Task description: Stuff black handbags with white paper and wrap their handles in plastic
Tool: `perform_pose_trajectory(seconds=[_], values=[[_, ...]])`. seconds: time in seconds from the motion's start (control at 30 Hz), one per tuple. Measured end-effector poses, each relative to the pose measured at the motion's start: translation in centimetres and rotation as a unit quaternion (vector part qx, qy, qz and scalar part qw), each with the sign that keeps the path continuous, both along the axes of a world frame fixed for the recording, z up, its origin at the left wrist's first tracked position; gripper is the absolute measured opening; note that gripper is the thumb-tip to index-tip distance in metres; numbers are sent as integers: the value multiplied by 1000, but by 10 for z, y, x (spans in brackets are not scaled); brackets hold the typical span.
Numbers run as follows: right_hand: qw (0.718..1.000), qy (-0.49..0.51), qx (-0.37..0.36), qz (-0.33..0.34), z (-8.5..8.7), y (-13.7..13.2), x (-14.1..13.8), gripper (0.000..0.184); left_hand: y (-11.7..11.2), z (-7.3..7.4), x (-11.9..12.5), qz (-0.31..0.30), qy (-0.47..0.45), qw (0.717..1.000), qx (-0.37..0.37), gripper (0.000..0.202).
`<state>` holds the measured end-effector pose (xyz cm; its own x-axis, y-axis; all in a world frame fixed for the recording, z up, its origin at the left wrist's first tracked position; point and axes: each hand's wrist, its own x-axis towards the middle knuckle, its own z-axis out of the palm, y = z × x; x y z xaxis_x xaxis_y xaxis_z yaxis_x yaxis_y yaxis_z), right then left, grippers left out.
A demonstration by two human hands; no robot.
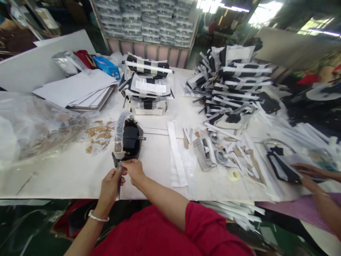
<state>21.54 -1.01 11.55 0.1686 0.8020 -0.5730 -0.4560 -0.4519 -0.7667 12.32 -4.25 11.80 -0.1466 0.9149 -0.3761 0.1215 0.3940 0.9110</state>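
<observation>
A small black handbag point(130, 140) stands on the table in front of me. Clear wrap covers its raised handle point(121, 129), and gold-coloured metal fittings show on the handle and the side. At the bag's near end, my left hand point(109, 185) is closed around a dark strap point(119, 179) that hangs down past my fingers. My right hand point(134, 172) pinches the top of that strap close to the bag. The fingertips partly hide where strap and bag meet.
Small tan tags point(99, 135) and a clear plastic bag point(34, 128) lie left. Wrapped handbags are stacked behind point(149, 89) and at right point(237, 85). A tape dispenser point(205, 151) and paper strips point(177, 160) lie right of me. A co-worker's hands point(311, 174) touch another black bag point(282, 167).
</observation>
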Motion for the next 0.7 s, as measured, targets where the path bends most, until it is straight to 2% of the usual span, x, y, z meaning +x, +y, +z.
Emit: perform_pose_trajectory(seconds=[0.07,0.17,0.23,0.3,0.37,0.43,0.53,0.6,0.7], values=[[999,17,-30,-7,-4,4,-6,23,-1,-5,4,50,-49,997,-15,47],[999,25,-40,15,-7,8,-7,21,-2,-5,4,60,-69,996,-19,47],[998,4,-33,59,-8,9,5,18,-3,-4,0,69,-62,996,-15,46],[995,-44,-12,91,-9,3,32,15,-3,-5,-4,84,-60,995,-13,44],[990,-105,27,85,-10,-10,76,13,-2,-6,-8,92,-70,993,-16,44],[986,-150,58,43,-12,-34,133,16,-1,-8,-10,98,-78,992,-20,44],[969,-237,27,-72,-14,-83,232,31,0,-10,-9,106,-75,991,-15,43],[930,-331,-9,-158,-15,-116,293,39,0,-9,-7,102,-75,992,-9,41],[842,-482,-54,-235,-17,-148,362,42,0,-8,-5,95,-81,992,-11,40]])
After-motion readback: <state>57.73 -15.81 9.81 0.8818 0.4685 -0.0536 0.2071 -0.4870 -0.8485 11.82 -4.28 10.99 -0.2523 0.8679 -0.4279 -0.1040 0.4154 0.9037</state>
